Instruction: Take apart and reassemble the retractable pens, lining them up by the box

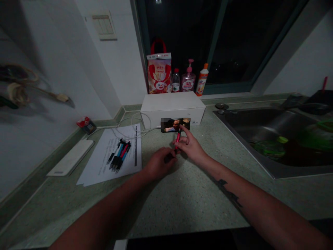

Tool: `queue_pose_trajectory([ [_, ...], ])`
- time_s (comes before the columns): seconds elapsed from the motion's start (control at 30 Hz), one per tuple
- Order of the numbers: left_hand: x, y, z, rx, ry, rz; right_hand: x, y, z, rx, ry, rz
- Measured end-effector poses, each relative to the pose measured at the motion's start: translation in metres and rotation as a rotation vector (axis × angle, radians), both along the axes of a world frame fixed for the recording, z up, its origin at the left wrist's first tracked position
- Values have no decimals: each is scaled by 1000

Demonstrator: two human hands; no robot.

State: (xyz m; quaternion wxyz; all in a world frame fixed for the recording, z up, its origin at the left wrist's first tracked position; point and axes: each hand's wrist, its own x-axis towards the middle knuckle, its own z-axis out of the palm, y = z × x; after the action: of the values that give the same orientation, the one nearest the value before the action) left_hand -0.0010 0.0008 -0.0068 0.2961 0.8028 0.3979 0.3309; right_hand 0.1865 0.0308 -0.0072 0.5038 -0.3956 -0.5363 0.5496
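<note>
Pale green speckled stone makes up the counter [156, 211] under our forearms; a dark tattoo [230, 192] shows on the right one. Our left hand [160, 162] has its fingers curled around a dark piece [169, 158]; whether that is part of the red pen [178, 139], we cannot tell. Our right hand [191, 146] pinches the pen, which slants up between our hands, just in front of the phone. Its index finger is stretched towards the phone's screen; we cannot tell if it touches.

To our left, a bunch of pens [119, 155] lies on printed sheets [100, 156], with a white slab [71, 158] beside them. To our right is the metal sink [244, 146], a green bottle [273, 147] in it.

Beyond our hands, the lit phone [175, 125] leans on its long side against a white box [173, 106], a white cable [131, 137] at its left end. A small red and blue pack [86, 125] sits by the left wall.

Behind the box stand a red bag [159, 74], a red-capped bottle [176, 81], a pink pump bottle [188, 78] and an orange-capped bottle [202, 80], before a dark window [234, 45].
</note>
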Motion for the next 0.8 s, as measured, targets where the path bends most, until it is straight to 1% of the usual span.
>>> queue_pose_trajectory([
  [0.1,0,-2,1,9,-1,-6,1,0,2,11,-15,4],
  [0.3,-1,-2,-1,11,29,-1,0,1,-1,44,-16,13],
  [0.5,-1,-2,-2,28,34,-11,0,-1,1,54,-29,24],
  [0.67,-1,-1,-3,49,18,-4,-4,-1,-6,63,-22,92],
  [0.73,-1,-1,-4,43,8,-16,-2,2,-8,90,-65,64],
  [0.8,-1,-1,-4,35,-5,-25,5,6,-6,127,-166,-42],
])
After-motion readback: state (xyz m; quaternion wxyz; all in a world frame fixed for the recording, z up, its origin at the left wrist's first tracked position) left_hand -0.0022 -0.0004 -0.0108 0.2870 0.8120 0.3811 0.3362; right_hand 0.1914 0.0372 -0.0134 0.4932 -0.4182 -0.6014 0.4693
